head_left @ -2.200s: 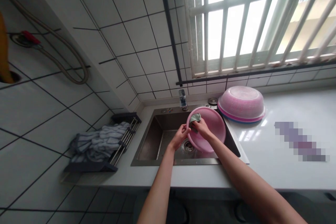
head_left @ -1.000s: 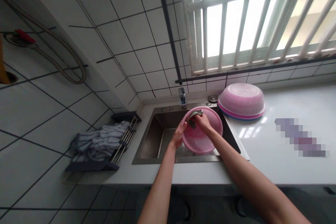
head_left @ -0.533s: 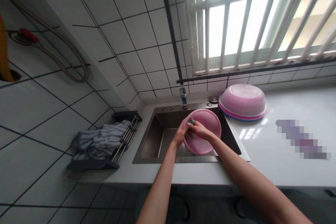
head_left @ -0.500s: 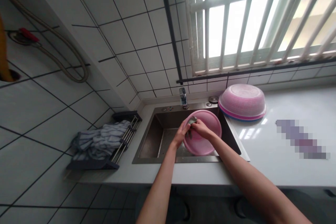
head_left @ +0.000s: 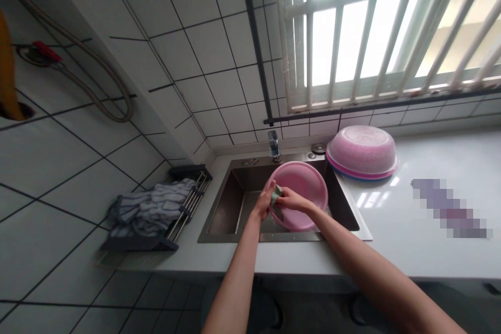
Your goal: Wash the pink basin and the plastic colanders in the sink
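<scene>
head view: green cloth in right hand

Pink basin sits farther left, green cloth and right hand displaced leftward, closer to the person.

Looks forward and steeply down from the person's head, over both forearms and the near edge of the counter. Faces the tiled wall, slightly askew, with the barred window at upper right. Sits near enough to frame the whole sink around the pink basin, yet reaches wide enough leftward to catch a hose.
</scene>
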`<action>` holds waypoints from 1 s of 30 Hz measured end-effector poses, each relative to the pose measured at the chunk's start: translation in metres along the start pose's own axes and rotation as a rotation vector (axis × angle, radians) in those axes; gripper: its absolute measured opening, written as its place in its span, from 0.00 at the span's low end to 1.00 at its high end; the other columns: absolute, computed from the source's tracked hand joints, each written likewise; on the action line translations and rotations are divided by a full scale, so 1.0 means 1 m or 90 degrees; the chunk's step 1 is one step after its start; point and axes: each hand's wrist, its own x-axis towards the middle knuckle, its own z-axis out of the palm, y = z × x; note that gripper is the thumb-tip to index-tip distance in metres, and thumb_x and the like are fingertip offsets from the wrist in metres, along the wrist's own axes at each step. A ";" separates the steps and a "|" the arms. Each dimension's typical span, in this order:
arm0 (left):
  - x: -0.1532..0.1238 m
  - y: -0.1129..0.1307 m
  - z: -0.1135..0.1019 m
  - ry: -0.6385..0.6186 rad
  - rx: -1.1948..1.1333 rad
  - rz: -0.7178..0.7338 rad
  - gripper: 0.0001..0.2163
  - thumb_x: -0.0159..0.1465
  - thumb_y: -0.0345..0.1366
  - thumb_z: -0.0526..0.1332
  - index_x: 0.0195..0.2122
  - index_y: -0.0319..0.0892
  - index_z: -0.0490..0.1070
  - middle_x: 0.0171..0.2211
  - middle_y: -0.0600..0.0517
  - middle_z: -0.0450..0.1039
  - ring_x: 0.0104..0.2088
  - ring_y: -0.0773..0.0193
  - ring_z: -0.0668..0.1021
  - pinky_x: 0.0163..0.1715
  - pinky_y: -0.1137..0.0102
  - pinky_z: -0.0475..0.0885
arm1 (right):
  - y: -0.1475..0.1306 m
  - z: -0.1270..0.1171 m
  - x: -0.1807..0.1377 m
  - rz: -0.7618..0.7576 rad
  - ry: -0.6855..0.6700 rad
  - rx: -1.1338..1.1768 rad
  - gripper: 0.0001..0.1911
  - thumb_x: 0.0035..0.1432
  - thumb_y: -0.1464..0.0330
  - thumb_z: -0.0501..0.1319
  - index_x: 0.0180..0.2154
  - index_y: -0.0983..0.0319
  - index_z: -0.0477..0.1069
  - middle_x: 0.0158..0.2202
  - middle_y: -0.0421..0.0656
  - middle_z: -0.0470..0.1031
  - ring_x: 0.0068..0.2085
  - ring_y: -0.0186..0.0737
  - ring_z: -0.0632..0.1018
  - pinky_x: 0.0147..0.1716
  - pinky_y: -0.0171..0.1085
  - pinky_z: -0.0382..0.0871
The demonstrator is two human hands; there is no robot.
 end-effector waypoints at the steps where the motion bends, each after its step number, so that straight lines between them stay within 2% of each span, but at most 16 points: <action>1: 0.001 0.000 0.000 -0.002 0.002 -0.008 0.34 0.57 0.61 0.73 0.58 0.42 0.78 0.53 0.41 0.82 0.58 0.45 0.81 0.61 0.54 0.75 | -0.003 -0.002 0.002 -0.014 0.048 0.018 0.13 0.54 0.58 0.67 0.34 0.61 0.71 0.28 0.38 0.72 0.27 0.34 0.68 0.27 0.33 0.62; 5: 0.002 0.000 0.007 -0.054 -0.042 -0.011 0.33 0.62 0.60 0.70 0.63 0.46 0.75 0.62 0.42 0.77 0.64 0.45 0.76 0.67 0.51 0.70 | -0.014 -0.028 0.007 -0.042 0.347 0.113 0.17 0.52 0.56 0.67 0.38 0.61 0.71 0.33 0.42 0.77 0.33 0.40 0.74 0.35 0.36 0.71; 7: 0.002 -0.001 0.011 -0.074 -0.057 -0.005 0.33 0.64 0.59 0.69 0.64 0.46 0.74 0.64 0.42 0.75 0.65 0.45 0.75 0.68 0.51 0.68 | -0.017 -0.039 0.008 -0.045 0.416 0.135 0.19 0.50 0.55 0.67 0.38 0.61 0.71 0.35 0.43 0.78 0.35 0.41 0.76 0.38 0.38 0.72; 8: 0.002 -0.002 0.012 -0.074 -0.055 -0.002 0.32 0.64 0.58 0.70 0.64 0.46 0.75 0.64 0.42 0.75 0.65 0.45 0.75 0.68 0.51 0.68 | -0.017 -0.041 0.007 -0.045 0.422 0.125 0.19 0.50 0.55 0.68 0.38 0.61 0.71 0.35 0.43 0.78 0.35 0.41 0.76 0.38 0.37 0.72; 9: 0.002 -0.002 0.012 -0.068 -0.049 0.002 0.31 0.63 0.58 0.70 0.63 0.46 0.76 0.64 0.42 0.75 0.65 0.45 0.75 0.68 0.51 0.68 | -0.017 -0.041 0.006 -0.045 0.408 0.103 0.18 0.50 0.56 0.68 0.37 0.61 0.71 0.35 0.43 0.78 0.35 0.41 0.75 0.37 0.37 0.72; 11: 0.003 -0.004 0.010 -0.050 -0.036 0.006 0.30 0.62 0.57 0.72 0.60 0.46 0.78 0.62 0.43 0.77 0.64 0.46 0.77 0.66 0.53 0.70 | -0.014 -0.032 0.003 -0.041 0.327 0.046 0.15 0.54 0.56 0.66 0.34 0.61 0.71 0.31 0.42 0.76 0.32 0.40 0.73 0.33 0.36 0.69; 14: 0.004 -0.005 0.003 -0.022 -0.030 0.004 0.31 0.61 0.60 0.71 0.58 0.43 0.78 0.54 0.42 0.82 0.57 0.48 0.82 0.59 0.57 0.76 | -0.007 -0.012 -0.002 0.015 0.104 -0.018 0.16 0.60 0.55 0.63 0.27 0.59 0.69 0.24 0.40 0.71 0.26 0.37 0.69 0.26 0.35 0.63; 16: 0.006 -0.006 -0.001 0.000 -0.024 -0.008 0.34 0.61 0.62 0.69 0.59 0.42 0.77 0.49 0.43 0.83 0.50 0.51 0.84 0.52 0.60 0.80 | -0.003 -0.002 -0.004 0.078 -0.036 -0.038 0.17 0.60 0.56 0.64 0.25 0.59 0.68 0.21 0.39 0.69 0.24 0.36 0.68 0.24 0.35 0.61; 18: 0.006 -0.006 -0.003 0.015 -0.006 -0.016 0.35 0.61 0.63 0.69 0.60 0.42 0.76 0.46 0.45 0.84 0.47 0.52 0.85 0.49 0.61 0.80 | 0.000 0.001 -0.005 0.111 -0.105 -0.048 0.17 0.58 0.56 0.66 0.24 0.59 0.68 0.20 0.39 0.67 0.23 0.36 0.67 0.23 0.35 0.59; 20: 0.006 -0.005 -0.002 0.009 0.009 -0.015 0.35 0.61 0.62 0.70 0.61 0.42 0.76 0.46 0.45 0.84 0.47 0.51 0.85 0.50 0.60 0.80 | -0.001 -0.001 -0.003 0.088 -0.066 -0.025 0.17 0.57 0.54 0.66 0.26 0.59 0.68 0.21 0.38 0.67 0.24 0.35 0.66 0.24 0.35 0.59; 24: 0.002 -0.002 0.006 -0.017 0.001 0.005 0.32 0.61 0.58 0.72 0.62 0.45 0.77 0.54 0.42 0.82 0.59 0.45 0.80 0.62 0.54 0.73 | -0.009 -0.018 0.003 -0.009 0.226 0.072 0.19 0.59 0.50 0.64 0.34 0.58 0.67 0.27 0.39 0.71 0.28 0.37 0.69 0.29 0.35 0.65; 26: 0.001 -0.002 0.010 -0.019 -0.010 0.017 0.31 0.62 0.56 0.72 0.62 0.46 0.77 0.58 0.42 0.80 0.64 0.43 0.76 0.66 0.53 0.69 | -0.013 -0.025 0.005 -0.030 0.331 0.087 0.20 0.58 0.49 0.63 0.35 0.58 0.67 0.30 0.41 0.73 0.31 0.39 0.72 0.32 0.35 0.67; 27: 0.000 -0.002 0.010 -0.018 -0.011 0.023 0.31 0.62 0.56 0.72 0.62 0.46 0.77 0.59 0.42 0.79 0.65 0.42 0.75 0.67 0.53 0.68 | -0.013 -0.027 0.005 -0.035 0.339 0.083 0.20 0.57 0.48 0.64 0.35 0.58 0.67 0.30 0.41 0.74 0.32 0.39 0.72 0.32 0.35 0.68; 28: 0.000 -0.002 0.011 -0.017 -0.008 0.027 0.31 0.62 0.56 0.72 0.61 0.45 0.77 0.59 0.42 0.79 0.65 0.42 0.75 0.67 0.53 0.68 | -0.012 -0.026 0.004 -0.033 0.311 0.074 0.20 0.57 0.49 0.64 0.34 0.59 0.68 0.30 0.41 0.74 0.32 0.39 0.72 0.32 0.35 0.68; 30: 0.000 -0.003 0.009 -0.008 0.013 0.028 0.31 0.61 0.57 0.72 0.60 0.45 0.78 0.56 0.42 0.81 0.63 0.42 0.77 0.65 0.54 0.70 | -0.007 -0.019 0.002 -0.002 0.170 0.044 0.18 0.57 0.52 0.65 0.32 0.59 0.69 0.28 0.41 0.73 0.29 0.38 0.71 0.30 0.35 0.67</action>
